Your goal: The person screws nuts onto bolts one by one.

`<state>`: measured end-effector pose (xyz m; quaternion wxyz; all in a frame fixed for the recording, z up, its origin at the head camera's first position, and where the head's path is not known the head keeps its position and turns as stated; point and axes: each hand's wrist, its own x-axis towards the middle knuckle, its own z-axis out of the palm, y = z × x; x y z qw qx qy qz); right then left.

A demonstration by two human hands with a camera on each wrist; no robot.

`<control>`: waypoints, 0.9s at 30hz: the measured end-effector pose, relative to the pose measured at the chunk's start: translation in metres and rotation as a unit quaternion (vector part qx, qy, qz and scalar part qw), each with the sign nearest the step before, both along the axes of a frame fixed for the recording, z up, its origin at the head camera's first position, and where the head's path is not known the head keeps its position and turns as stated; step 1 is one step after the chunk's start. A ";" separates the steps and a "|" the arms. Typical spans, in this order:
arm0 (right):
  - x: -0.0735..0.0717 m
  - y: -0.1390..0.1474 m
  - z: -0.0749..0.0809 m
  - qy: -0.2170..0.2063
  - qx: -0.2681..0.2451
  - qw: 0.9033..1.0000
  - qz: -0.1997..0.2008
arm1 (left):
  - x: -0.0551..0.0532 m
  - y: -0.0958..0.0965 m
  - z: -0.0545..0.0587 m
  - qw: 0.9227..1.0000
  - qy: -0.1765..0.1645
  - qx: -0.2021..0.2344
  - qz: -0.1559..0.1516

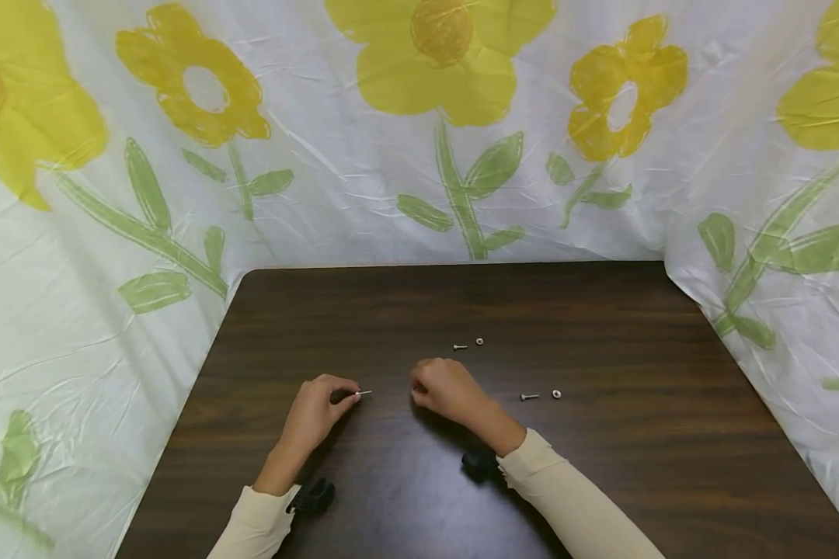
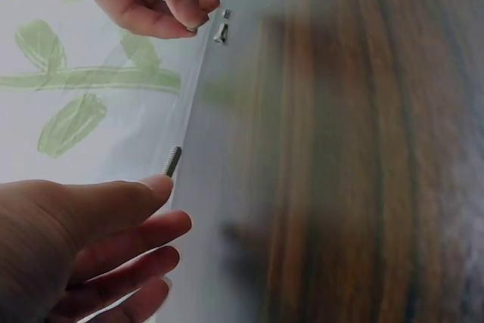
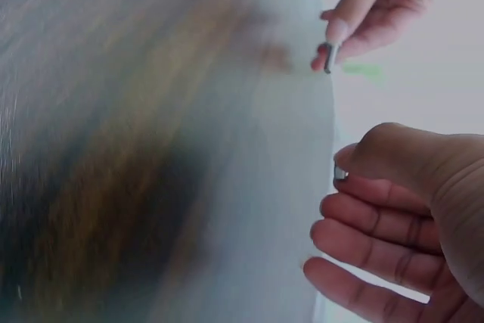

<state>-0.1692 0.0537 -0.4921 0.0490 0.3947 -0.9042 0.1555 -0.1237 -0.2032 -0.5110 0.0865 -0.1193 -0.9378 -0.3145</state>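
A small threaded bolt (image 2: 173, 161) is pinched between the thumb and index finger of my left hand (image 1: 312, 415), its shaft pointing toward the other hand. My right hand (image 1: 450, 390) pinches a small metal nut (image 3: 340, 172) between thumb and index finger; the head view hides this nut behind the fingers. Both hands are held over the table, with a gap between them. Beyond the right hand lie a bolt (image 1: 460, 347) and a nut (image 1: 479, 341). Farther right, another bolt (image 1: 529, 397) lies beside another nut (image 1: 556, 394).
The dark wood-grain table (image 1: 601, 310) has rounded far corners. A white cloth (image 1: 349, 194) printed with yellow flowers hangs behind it and along both sides. Black wrist cameras sit below the left sleeve (image 1: 255, 524) and the right sleeve (image 1: 573, 497).
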 end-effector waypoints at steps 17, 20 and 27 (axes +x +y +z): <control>0.001 0.041 0.014 -0.087 -0.274 0.958 0.017 | -0.007 0.031 0.012 0.983 0.027 0.178 -0.027; 0.003 0.048 0.020 -0.086 -0.309 0.947 0.019 | -0.009 0.038 0.018 0.977 0.003 0.212 -0.028; 0.009 0.057 0.028 -0.060 -0.370 0.927 -0.004 | -0.010 0.055 0.034 0.962 -0.008 0.268 -0.056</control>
